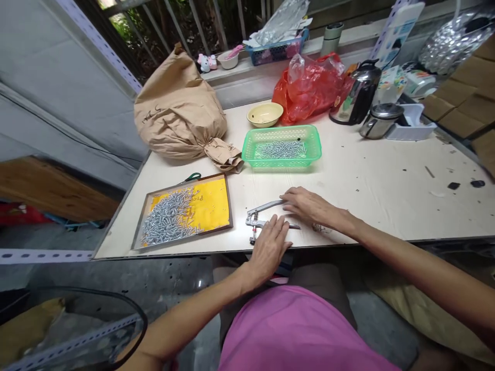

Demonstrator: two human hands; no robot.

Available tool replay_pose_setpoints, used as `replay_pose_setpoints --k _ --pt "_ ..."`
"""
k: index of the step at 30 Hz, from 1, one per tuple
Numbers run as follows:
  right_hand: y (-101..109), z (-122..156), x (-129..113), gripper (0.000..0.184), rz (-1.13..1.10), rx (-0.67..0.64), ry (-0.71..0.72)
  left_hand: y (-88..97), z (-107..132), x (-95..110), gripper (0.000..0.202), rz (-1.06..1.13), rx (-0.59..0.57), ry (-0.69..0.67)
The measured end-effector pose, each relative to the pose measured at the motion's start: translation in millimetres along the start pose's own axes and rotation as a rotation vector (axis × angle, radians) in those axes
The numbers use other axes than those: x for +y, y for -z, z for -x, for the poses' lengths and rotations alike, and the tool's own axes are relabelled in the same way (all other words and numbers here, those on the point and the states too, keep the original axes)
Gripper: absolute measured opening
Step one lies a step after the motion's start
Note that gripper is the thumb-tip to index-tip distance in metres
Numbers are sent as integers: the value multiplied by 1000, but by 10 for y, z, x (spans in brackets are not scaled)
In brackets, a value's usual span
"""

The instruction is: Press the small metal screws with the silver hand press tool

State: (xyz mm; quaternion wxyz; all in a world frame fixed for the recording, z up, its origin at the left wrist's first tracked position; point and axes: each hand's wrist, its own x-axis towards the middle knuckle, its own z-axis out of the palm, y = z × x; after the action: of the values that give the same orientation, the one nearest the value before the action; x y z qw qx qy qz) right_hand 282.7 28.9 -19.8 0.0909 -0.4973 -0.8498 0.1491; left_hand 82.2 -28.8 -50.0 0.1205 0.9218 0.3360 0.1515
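Note:
A metal plier-like hand tool (pixel 260 215) lies near the front edge of the pale table (pixel 371 185). My left hand (pixel 269 247) lies flat over its lower handle, fingers stretched out. My right hand (pixel 309 205) rests palm down on the upper handle's end, fingers extended. A yellow tray (pixel 211 203) with a heap of small silver screws (pixel 166 219) sits to the left. Farther back stands a green plastic basket (pixel 282 148) with more silver screws inside.
A tied brown paper sack (pixel 180 111) fills the back left. A yellow bowl (pixel 265 114), red plastic bag (pixel 309 87), black kettle (pixel 358 93) and steel pot (pixel 381 120) line the back. Green-handled scissors (pixel 192 178) peek from behind the tray.

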Motion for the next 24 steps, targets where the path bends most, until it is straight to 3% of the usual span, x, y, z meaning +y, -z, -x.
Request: replay_pose_setpoints --k 3,8,10,14,17,19,21,24 --pt "-13 -183 -16 21 161 -40 -74 -19 55 76 45 41 14 33" --pt "16 -437 -107 19 278 -7 -77 -3 51 84 48 115 38 44" --pt "27 -459 -272 18 275 -24 26 -5 47 82 49 141 44 41" --pt "-14 -439 -707 16 177 -139 399 36 155 165 41 206 38 -12" --pt "-111 -430 -884 13 167 -155 559 182 389 252 30 228 79 -197" --pt "-208 -427 -909 11 157 -113 614 350 570 218 24 202 161 -231" --pt "-318 -409 -901 13 100 -61 635 569 719 37 21 132 257 -81" --pt "-431 -352 -871 22 -91 49 577 924 841 -511 25 -24 378 369"
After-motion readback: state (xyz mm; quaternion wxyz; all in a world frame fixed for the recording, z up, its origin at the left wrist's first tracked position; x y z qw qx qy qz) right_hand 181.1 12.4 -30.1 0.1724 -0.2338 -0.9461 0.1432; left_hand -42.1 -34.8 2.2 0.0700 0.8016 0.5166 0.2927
